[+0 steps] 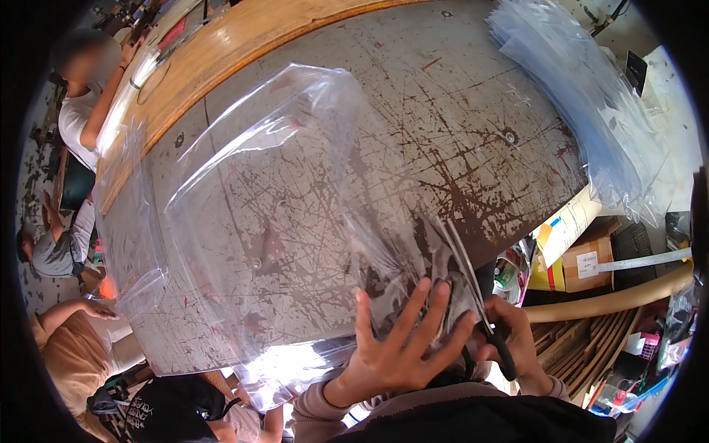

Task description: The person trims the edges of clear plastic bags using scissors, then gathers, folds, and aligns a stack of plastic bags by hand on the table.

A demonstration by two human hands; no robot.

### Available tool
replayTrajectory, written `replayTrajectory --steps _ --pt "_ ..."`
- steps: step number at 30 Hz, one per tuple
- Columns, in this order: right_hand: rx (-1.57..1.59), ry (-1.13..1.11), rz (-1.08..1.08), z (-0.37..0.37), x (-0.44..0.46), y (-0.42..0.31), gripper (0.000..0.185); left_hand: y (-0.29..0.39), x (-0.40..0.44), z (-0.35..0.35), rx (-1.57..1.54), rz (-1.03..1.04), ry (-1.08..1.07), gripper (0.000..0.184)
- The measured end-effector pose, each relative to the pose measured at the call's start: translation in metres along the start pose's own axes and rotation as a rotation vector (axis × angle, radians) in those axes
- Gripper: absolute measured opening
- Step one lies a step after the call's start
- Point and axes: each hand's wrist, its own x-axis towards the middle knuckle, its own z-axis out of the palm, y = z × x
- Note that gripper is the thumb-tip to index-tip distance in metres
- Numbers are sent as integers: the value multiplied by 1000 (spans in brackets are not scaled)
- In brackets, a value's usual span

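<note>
A large clear plastic sheet [336, 111] lies loosely over the scratched table [443, 81], and its near end is bunched up close to my body. My left hand [395, 354] rests on that bunched end with its fingers spread, touching the plastic. In my right hand [517, 336] is a pair of scissors [467, 267] with long metal blades and black handles. Its blades point away from me along the right side of the gathered plastic. How far apart the blades stand is hard to make out.
Stacked clear plastic sheets [569, 96] hang over the table's far right edge. More clear plastic [133, 221] lies at the left edge. Cardboard boxes [583, 258] and a cardboard tube [605, 295] are on the right. Several people sit or stand along the left side.
</note>
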Motion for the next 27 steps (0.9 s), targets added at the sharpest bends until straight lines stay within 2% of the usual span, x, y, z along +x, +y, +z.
replayTrajectory --steps 3,6,14,18,20,27 --pt "115 55 -27 4 0 -3 70 3 -5 3 10 27 17 37" --pt "68 14 20 1 1 -4 73 3 -6 2 17 38 4 38" --pt "-14 0 18 -2 -2 -5 64 4 -6 3 6 35 8 36" --pt "-93 23 4 -3 -2 -7 67 5 -7 1 -10 11 -15 32" --pt "40 37 -20 -1 -3 -5 70 7 -8 2 -7 34 -3 32" --pt "76 61 -24 0 -4 -6 72 11 -10 1 -17 44 0 31"
